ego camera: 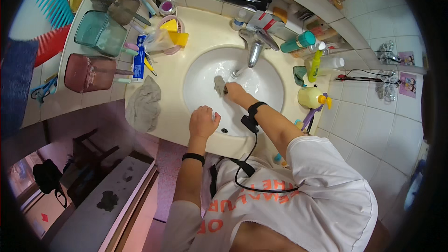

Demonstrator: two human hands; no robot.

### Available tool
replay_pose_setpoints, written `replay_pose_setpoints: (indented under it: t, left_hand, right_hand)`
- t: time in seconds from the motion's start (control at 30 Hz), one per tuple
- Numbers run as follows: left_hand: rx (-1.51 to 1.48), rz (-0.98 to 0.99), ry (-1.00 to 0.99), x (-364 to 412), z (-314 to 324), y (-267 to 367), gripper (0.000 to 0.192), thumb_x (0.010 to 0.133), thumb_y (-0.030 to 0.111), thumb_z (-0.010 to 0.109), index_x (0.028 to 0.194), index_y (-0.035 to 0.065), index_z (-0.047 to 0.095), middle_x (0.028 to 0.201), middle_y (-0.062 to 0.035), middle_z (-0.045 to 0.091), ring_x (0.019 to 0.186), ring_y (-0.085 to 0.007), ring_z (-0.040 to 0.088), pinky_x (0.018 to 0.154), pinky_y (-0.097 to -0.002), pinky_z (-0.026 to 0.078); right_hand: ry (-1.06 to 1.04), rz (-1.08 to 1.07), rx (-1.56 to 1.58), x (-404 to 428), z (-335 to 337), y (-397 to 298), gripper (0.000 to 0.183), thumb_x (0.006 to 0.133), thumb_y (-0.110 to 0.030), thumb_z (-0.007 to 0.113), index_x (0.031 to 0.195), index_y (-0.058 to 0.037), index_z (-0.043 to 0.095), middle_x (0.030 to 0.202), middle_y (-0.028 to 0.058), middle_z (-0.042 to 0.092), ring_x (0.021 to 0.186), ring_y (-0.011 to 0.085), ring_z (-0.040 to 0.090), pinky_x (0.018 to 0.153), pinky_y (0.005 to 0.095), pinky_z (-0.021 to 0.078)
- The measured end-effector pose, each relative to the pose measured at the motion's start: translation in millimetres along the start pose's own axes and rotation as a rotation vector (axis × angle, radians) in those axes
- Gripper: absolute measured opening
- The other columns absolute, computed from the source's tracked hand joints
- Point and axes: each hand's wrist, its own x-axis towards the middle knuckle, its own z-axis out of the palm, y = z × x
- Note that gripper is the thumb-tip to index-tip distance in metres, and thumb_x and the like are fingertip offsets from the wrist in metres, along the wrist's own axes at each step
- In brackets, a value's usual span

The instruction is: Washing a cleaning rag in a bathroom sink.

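Observation:
Water runs from the chrome faucet (256,50) into the white washbasin (199,73). My right hand (237,92) is inside the basin beside the stream, its fingers closed on a small grey cloth (219,84) that sticks out to the left. A black strap with a cabled device circles my right wrist. My left hand (204,120) rests over the basin's front left rim, fingers together and curled; whether anything lies under them cannot be seen. On the counter to the left lies a crumpled grey cloth (144,105).
At the right rim stand a yellow pump bottle (309,97), a green spray bottle (315,65) and a teal bottle (297,42). A pink basket (180,24) with yellow pieces and a blue toothpaste box (139,59) sit back left, below shelved cups (101,35).

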Motion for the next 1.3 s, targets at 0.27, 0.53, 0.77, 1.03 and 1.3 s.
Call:
replay_pose_setpoints:
  t: [0.27, 0.53, 0.77, 1.03, 1.3]
  left_hand:
    - [0.011, 0.016, -0.006, -14, 5, -11, 0.023, 0.075, 0.023, 0.064, 0.064, 0.0033, 0.059, 0.07, -0.0124, 0.058, 0.07, -0.0311, 0.057, 0.065, -0.0444, 0.047]
    - [0.032, 0.102, -0.018, -16, 1, -12, 0.021, 0.077, 0.024, 0.063, 0.075, 0.0038, 0.066, 0.073, -0.0115, 0.061, 0.073, -0.0289, 0.059, 0.068, -0.042, 0.048]
    - [-0.586, -0.194, -0.268, -2, 3, 1, 0.026, 0.079, 0.018, 0.067, 0.102, 0.0044, 0.068, 0.102, -0.0146, 0.067, 0.101, -0.0297, 0.061, 0.088, -0.0387, 0.048]
    - [-0.811, 0.011, -0.111, 14, -22, 81, 0.041, 0.078, 0.022, 0.075, 0.113, 0.0038, 0.064, 0.091, -0.0098, 0.069, 0.084, -0.0216, 0.065, 0.079, -0.0324, 0.051]
    - [-1.025, -0.555, -0.49, 22, -69, 83, 0.025, 0.083, 0.029, 0.073, 0.09, 0.006, 0.065, 0.072, 0.0005, 0.06, 0.061, -0.0074, 0.055, 0.053, -0.0218, 0.04]
  right_hand:
    - [-0.222, 0.217, 0.784, -103, -94, -36, 0.042, 0.09, -0.037, 0.061, 0.07, 0.0005, 0.064, 0.06, 0.0082, 0.061, 0.044, 0.0167, 0.052, 0.045, 0.0308, 0.0411]
    - [0.088, 0.08, 0.363, -154, -86, 12, 0.03, 0.09, -0.03, 0.063, 0.087, -0.0012, 0.071, 0.074, 0.0064, 0.068, 0.068, 0.0166, 0.064, 0.066, 0.0309, 0.049]
    - [0.036, 0.19, 0.684, -180, -91, 10, 0.033, 0.092, -0.033, 0.061, 0.092, -0.0006, 0.068, 0.08, 0.0018, 0.065, 0.073, 0.0091, 0.055, 0.067, 0.0261, 0.0437]
    - [0.068, 0.123, 1.349, -213, -112, -32, 0.032, 0.092, -0.037, 0.06, 0.093, -0.0055, 0.062, 0.079, -0.0016, 0.059, 0.066, 0.0083, 0.052, 0.056, 0.0235, 0.0422]
    - [0.349, 0.046, 0.906, -205, -100, 17, 0.029, 0.078, -0.022, 0.077, 0.091, -0.0048, 0.058, 0.082, -0.0006, 0.056, 0.073, 0.0079, 0.051, 0.063, 0.0222, 0.0427]
